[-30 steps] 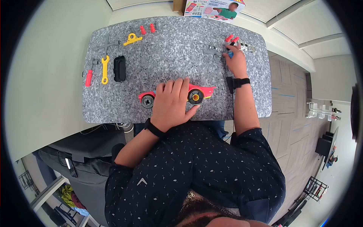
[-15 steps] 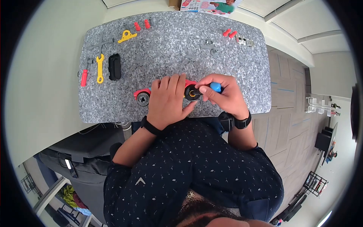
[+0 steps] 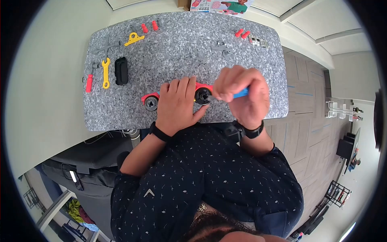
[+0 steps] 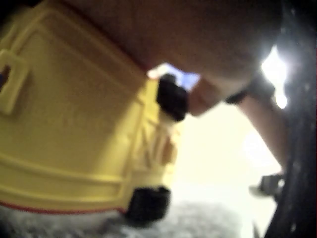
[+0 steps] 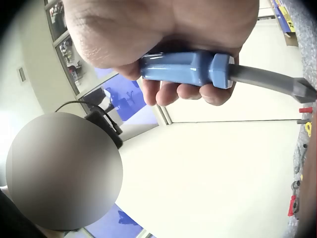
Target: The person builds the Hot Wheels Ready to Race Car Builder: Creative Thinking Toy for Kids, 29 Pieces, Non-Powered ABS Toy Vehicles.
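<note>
A red toy car (image 3: 204, 86) lies near the table's front edge, wheels facing up toward me. My left hand (image 3: 176, 103) grips it across the middle, fingers over the far side and thumb on the near side. Its yellow underside (image 4: 74, 114) fills much of the left wrist view. My right hand (image 3: 250, 99) holds a screwdriver with a blue handle (image 5: 178, 68) and grey shaft (image 5: 267, 82), fingers wrapped around the handle. The screwdriver's end meets the right wheel (image 3: 202, 96), whose hub looks dark with a grey slotted centre. The left wheel (image 3: 151, 103) has a similar centre.
On the grey speckled table (image 3: 173, 48), a black part (image 3: 121, 71), yellow wrench (image 3: 106, 73), red-handled tool (image 3: 89, 82), grey cross wrench (image 3: 107, 47) and yellow part (image 3: 133, 39) lie left. A grey part (image 3: 221, 48) and red pieces (image 3: 242, 34) lie right. A box (image 3: 221, 6) stands behind.
My right hand has come from the far right of the table to the car's right wheel with a blue-handled tool. The wheel's yellow centre now shows dark grey. My left hand stays on the car.
</note>
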Demonstrator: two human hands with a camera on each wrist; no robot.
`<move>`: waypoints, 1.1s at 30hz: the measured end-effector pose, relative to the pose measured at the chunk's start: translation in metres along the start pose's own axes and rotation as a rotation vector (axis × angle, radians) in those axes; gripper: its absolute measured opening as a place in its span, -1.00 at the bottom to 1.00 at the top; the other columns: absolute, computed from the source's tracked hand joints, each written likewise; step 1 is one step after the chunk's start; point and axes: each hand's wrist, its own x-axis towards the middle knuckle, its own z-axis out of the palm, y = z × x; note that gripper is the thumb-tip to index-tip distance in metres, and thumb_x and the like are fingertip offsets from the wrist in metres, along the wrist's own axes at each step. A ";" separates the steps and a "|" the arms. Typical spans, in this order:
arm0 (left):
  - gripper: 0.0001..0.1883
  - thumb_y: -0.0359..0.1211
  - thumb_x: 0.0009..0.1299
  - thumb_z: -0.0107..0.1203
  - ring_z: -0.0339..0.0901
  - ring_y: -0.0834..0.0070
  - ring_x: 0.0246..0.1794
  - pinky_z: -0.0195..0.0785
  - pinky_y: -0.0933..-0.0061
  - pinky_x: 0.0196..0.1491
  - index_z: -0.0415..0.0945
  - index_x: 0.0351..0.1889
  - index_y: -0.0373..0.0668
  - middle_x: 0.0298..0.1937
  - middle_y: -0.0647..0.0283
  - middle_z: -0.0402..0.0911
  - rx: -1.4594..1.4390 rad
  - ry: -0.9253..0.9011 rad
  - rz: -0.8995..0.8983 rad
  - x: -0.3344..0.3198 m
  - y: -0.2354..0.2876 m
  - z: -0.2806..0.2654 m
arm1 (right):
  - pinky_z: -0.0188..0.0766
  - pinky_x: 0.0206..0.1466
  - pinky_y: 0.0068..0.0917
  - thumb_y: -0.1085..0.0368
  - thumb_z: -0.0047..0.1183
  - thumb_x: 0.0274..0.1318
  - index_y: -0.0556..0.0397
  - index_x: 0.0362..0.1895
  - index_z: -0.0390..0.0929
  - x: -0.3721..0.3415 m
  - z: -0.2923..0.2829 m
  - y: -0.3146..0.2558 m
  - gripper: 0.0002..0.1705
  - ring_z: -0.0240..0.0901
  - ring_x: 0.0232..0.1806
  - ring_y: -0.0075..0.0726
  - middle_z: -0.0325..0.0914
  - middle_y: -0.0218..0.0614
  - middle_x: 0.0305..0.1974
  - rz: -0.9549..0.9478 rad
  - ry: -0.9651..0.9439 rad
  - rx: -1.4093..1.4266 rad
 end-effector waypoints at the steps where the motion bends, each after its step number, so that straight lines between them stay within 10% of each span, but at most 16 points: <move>1: -0.12 0.21 0.38 0.36 0.55 0.12 0.19 0.27 0.01 0.21 0.53 0.45 -0.28 0.25 0.12 0.63 -0.001 0.016 0.003 0.000 0.000 0.000 | 0.45 -0.12 -0.30 -0.06 -0.12 0.82 0.22 -0.03 0.68 0.000 -0.004 0.005 -0.42 0.52 -0.24 -0.34 0.63 -0.17 -0.23 0.038 -0.029 -0.076; 13: -0.22 0.26 0.40 0.36 0.53 0.11 0.23 0.25 -0.05 0.23 0.59 0.31 -0.17 0.23 0.15 0.60 -0.079 0.097 0.030 -0.003 -0.002 0.003 | 0.62 0.17 -0.25 0.35 0.04 0.63 0.18 0.24 0.79 -0.012 0.006 0.012 -0.65 0.71 0.01 -0.11 0.74 0.02 0.16 -0.036 -0.120 -0.432; 22: -0.23 0.23 0.30 0.52 0.62 0.17 0.13 0.34 0.02 0.16 0.63 0.21 -0.17 0.14 0.21 0.67 -0.262 0.118 -0.013 0.017 0.003 -0.011 | 0.66 0.17 -0.19 0.29 0.38 0.46 0.16 0.18 0.87 -0.023 -0.011 0.011 -0.68 0.72 0.12 -0.12 0.71 -0.05 0.18 -0.122 -0.020 -0.663; 33: -0.79 -0.43 0.42 0.48 0.68 0.23 -0.20 0.52 0.24 -0.11 0.73 -0.06 -0.23 -0.17 0.17 0.74 -0.927 0.153 -0.039 0.021 -0.008 0.007 | 0.66 0.22 -0.29 0.43 0.34 0.42 0.16 0.29 0.81 -0.015 -0.012 0.007 -0.61 0.73 0.19 -0.12 0.73 0.02 0.27 -0.077 -0.051 -0.740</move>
